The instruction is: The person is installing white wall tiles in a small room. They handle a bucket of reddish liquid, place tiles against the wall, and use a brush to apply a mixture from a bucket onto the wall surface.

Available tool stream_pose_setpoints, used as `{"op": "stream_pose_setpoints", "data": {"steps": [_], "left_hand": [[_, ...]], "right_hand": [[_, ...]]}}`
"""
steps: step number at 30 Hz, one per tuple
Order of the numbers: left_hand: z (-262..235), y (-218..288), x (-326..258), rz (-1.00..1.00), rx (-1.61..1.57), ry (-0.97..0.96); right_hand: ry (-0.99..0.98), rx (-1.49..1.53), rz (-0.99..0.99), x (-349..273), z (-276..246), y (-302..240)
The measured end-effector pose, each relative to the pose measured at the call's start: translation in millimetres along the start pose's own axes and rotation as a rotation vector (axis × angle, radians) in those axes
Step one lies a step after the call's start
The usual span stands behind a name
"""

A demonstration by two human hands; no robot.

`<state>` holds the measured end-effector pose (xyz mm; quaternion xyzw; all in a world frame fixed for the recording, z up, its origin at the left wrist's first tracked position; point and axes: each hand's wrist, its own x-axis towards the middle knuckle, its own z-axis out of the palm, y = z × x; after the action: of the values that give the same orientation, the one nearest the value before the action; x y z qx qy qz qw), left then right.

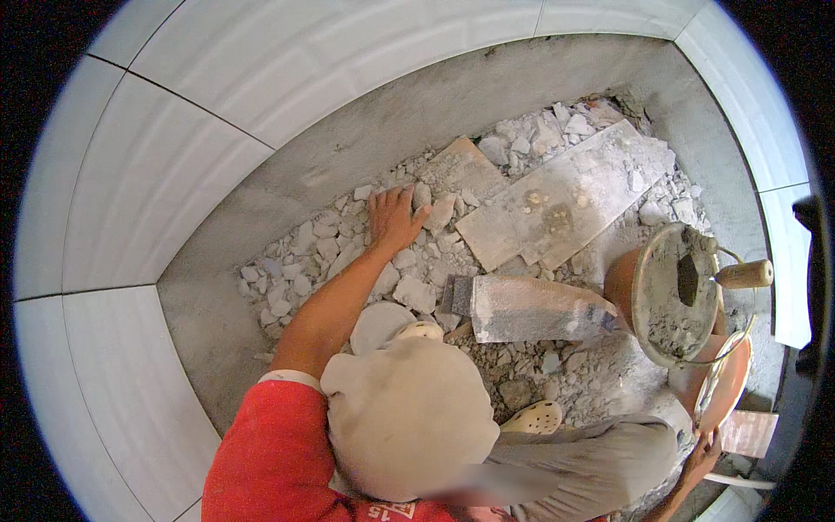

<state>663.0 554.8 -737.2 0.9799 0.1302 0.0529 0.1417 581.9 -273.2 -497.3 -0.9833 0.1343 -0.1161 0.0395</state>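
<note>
White-tiled walls curving round a grey cement recess, its floor strewn with pale broken rubble; seen from above, with a cloth cap and red sleeve low in the picture. Left hand stretched forward, fingers spread flat and open, palm down on the rubble, gripping nothing; just beside the fingertips, to their right, a brownish tile fragment; beyond that, a long grey slab lying slantwise, smeared with mortar. Right hand low at the lower right edge, well apart from the left, closed around the rim of an orange bucket; grip partly hidden by the knee. Above it, a second orange bucket caked with grey mortar, with a wooden-handled tool resting across its mouth. Between the two hands, a flat grey trowel-like board lying on the debris; near it, a pale clog on one foot.
</note>
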Motion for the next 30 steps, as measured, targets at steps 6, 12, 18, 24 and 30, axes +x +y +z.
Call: {"op": "stream_pose_setpoints", "data": {"steps": [6, 12, 18, 24, 30], "left_hand": [[0, 23, 24, 0.231, -0.052, 0.252], [1, 53, 6, 0.139, -0.107, 0.069], [-33, 73, 4, 0.151, -0.073, -0.202], [5, 100, 131, 0.314, -0.221, -0.101], [56, 89, 197, 0.386, -0.080, -0.196]], "right_hand": [[-0.021, 0.046, -0.015, 17, 3, -43], [0.027, -0.062, -0.128, 17, -17, -53], [-0.042, -0.009, -0.040, -25, -27, -48], [-0.064, -0.001, 0.015, -81, -45, -79], [-0.113, -0.056, 0.309, -139, -97, -110]]}}
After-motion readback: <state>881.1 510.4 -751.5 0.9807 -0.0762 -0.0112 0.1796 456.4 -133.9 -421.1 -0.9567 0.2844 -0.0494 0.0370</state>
